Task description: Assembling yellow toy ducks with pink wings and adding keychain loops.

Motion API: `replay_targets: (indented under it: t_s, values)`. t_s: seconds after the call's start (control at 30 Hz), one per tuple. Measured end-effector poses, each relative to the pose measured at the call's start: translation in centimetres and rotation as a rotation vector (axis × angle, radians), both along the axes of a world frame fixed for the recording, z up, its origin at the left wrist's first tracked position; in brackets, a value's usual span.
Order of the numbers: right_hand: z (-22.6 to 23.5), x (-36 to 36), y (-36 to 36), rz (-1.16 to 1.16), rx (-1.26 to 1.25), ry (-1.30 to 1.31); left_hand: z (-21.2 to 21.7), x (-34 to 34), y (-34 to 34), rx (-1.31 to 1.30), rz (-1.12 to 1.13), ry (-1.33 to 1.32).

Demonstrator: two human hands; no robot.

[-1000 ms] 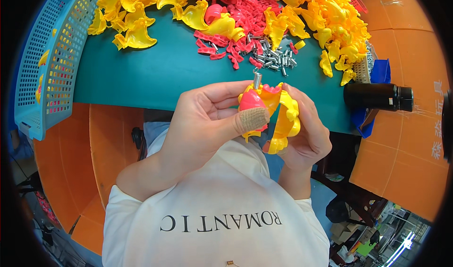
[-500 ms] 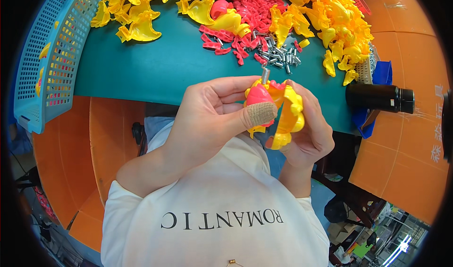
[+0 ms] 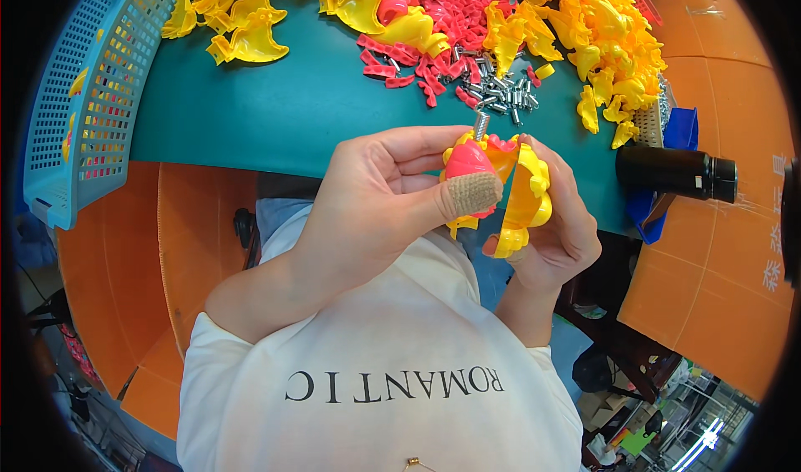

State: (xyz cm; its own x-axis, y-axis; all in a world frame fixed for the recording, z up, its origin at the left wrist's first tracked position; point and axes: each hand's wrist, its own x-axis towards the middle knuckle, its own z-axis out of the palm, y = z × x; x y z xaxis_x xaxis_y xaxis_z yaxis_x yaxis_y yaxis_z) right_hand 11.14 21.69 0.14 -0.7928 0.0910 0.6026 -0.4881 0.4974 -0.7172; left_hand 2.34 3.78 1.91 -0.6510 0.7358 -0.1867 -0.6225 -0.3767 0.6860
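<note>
Just off the table's near edge, my left hand point(image 3: 392, 188) pinches a yellow shell with a red plastic piece point(image 3: 468, 160) set in it. A tan wrap covers that thumb's tip. From the top of this part a metal spring point(image 3: 481, 126) sticks up. My right hand point(image 3: 561, 213) is closed on a second, hollow yellow plastic shell point(image 3: 527, 198), held on edge with its inner side toward the red piece. The two parts are close at their tops and apart lower down. Fingers hide much of both.
On the green table point(image 3: 242, 113) lie yellow shells point(image 3: 259, 38), small red pieces point(image 3: 430, 75) and loose springs point(image 3: 509, 96). A blue basket point(image 3: 92, 105) stands left. To the right are a black bottle point(image 3: 672, 172) and an orange carton point(image 3: 709, 222); another orange carton point(image 3: 117, 288) stands lower left.
Both hands have shifted slightly right with their parts. The yellow shell in my right hand has turned more upright, its lower end swung away from the red piece.
</note>
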Motion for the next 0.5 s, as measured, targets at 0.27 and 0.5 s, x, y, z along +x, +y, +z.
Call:
replay_targets:
  t_s: [0.27,0.5]
  values:
    - [-0.03,0.22,0.2,0.003,0.022,0.016,0.0,0.08,-0.01,0.009,0.002,0.016]
    - [-0.19,0.27,0.15,0.015,-0.003,0.026,0.17,-0.02,0.07,0.011,-0.004,0.018]
